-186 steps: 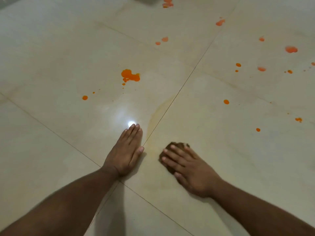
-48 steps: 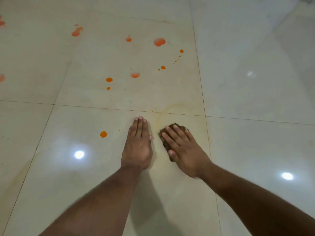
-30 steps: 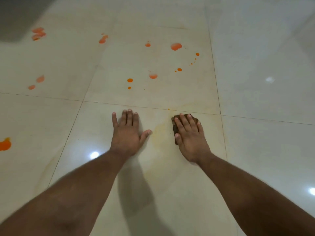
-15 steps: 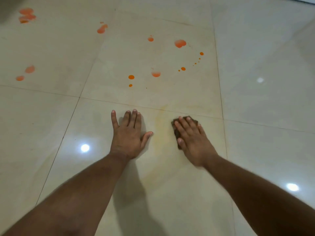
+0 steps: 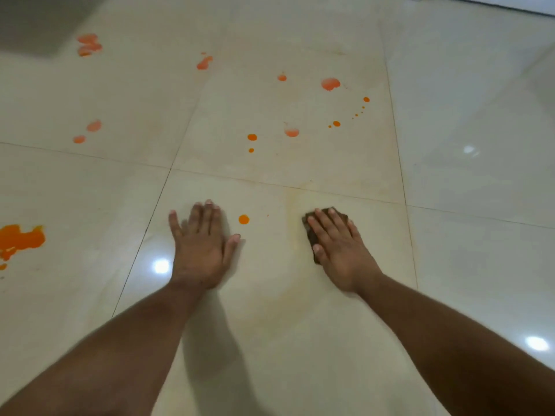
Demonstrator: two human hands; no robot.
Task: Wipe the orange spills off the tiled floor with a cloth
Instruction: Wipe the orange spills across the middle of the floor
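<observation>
orange spills (image 5: 252, 137) dot the tiled floor (image 5: 468, 241), mostly on the far tiles. no writing or labels show anywhere.

the spills are bright orange spots of many sizes. a small round drop (image 5: 244, 219) sits on the near middle tile, just right of the left hand (image 5: 199, 250) and apart from it. a big splash (image 5: 18, 240) lies at the left edge. two paler blobs (image 5: 87, 132) lie on the far left tile, and a smeary patch (image 5: 89, 45) lies farther off near a grey shadow. on the far middle tile are a pale blob (image 5: 330, 84), another pale blob (image 5: 292, 132), and a curved line of tiny dots (image 5: 359, 111). a faint yellow smear stains the floor between the two hands.

the cloth (image 5: 310, 232) is dark brown and small. it lies flat on the near middle tile, under the right hand (image 5: 338, 250). the right hand presses on it with straight fingers, and only its far and left edges peek out.

the left hand lies flat on the floor with fingers straight and spread, holding nothing.

the floor is shiny cream with thin dark lines between tiles. the tiles on the right have only light glints. a white edge runs along the far right corner.
</observation>
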